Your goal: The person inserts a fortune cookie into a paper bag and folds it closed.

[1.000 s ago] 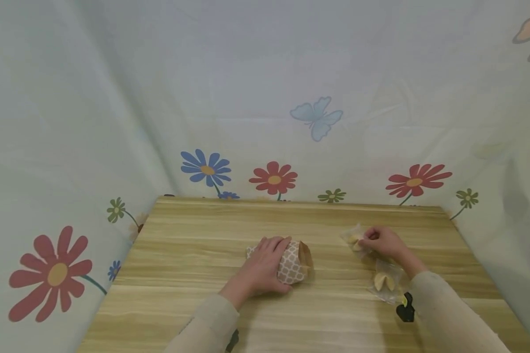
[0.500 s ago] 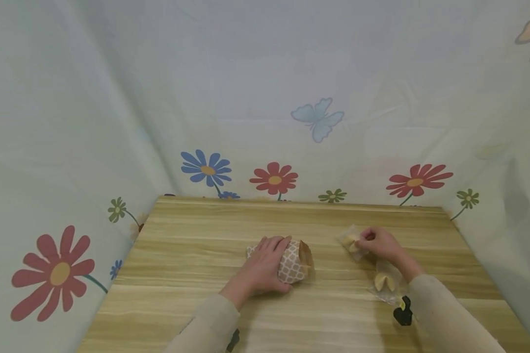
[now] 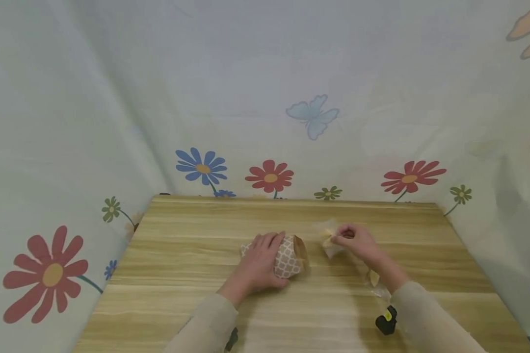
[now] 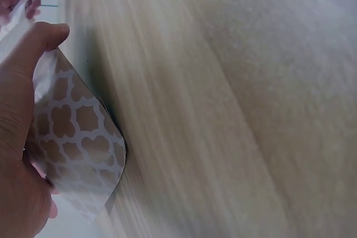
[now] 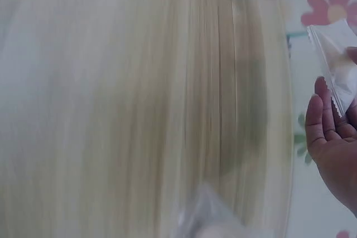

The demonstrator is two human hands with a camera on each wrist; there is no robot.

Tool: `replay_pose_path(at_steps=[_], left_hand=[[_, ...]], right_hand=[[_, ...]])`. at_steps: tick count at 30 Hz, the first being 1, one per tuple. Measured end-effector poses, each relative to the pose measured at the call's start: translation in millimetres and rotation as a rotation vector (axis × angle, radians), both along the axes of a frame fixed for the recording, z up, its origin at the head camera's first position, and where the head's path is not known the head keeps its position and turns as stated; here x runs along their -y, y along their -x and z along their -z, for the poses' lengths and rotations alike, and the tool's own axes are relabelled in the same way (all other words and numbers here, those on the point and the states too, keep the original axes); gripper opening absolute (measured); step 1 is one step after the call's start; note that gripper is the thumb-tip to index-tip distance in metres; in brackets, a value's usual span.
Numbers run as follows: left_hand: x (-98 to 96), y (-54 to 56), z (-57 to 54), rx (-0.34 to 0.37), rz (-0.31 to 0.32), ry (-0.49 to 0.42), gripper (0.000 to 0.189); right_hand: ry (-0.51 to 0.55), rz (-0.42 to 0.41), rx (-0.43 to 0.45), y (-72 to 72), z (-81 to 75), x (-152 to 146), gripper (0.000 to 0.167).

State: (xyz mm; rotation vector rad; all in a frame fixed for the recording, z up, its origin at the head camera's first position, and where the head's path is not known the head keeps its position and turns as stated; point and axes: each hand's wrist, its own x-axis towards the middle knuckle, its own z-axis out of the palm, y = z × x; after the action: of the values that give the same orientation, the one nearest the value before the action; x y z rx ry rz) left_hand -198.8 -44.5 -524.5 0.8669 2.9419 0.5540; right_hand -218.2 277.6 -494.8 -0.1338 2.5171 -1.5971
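My left hand [image 3: 257, 267] grips a tan paper bag [image 3: 288, 259] with a white lattice pattern, lying on its side with its unsealed end to the right. The left wrist view shows the thumb along the bag's patterned side [image 4: 78, 132]. Between thumb and fingers, my right hand [image 3: 361, 246] pinches a fortune cookie [image 3: 328, 239] in a clear wrapper, just right of the bag's mouth. In the right wrist view, the crimped wrapper [image 5: 334, 62] stands up from the fingers. A second wrapped fortune cookie [image 3: 373, 278] lies on the table, partly hidden by the right forearm.
The wooden table [image 3: 194, 220] reaches back to a pale curtain [image 3: 229, 98] printed with flowers and butterflies. Close to the right sleeve is a small black object [image 3: 386, 321] with a yellow mark.
My right hand has lifted its wrapped fortune cookie and carried it left, nearer the bag's mouth. The left hand keeps its hold on the bag. The view has shifted slightly.
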Motion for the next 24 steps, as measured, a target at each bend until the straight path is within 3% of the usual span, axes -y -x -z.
replay_pose_path(at_steps=[9,17,24], left_hand=[[-1.0,1.7,5.7,-0.026,-0.018,-0.006,0.127],[-1.9,3.3,10.7,-0.046,-0.042,-0.019,0.127],[-3.6,2.2,9.5,-0.059,-0.065,0.007,0.129]], right_hand=[[0.089,0.046,-0.046,-15.3,-1.1,44.0,0.027],[0.129,0.185,-0.056,-23.2,10.7,67.6,0.028],[0.156,0.254,-0.062,-23.2,17.1,77.9,0.032]])
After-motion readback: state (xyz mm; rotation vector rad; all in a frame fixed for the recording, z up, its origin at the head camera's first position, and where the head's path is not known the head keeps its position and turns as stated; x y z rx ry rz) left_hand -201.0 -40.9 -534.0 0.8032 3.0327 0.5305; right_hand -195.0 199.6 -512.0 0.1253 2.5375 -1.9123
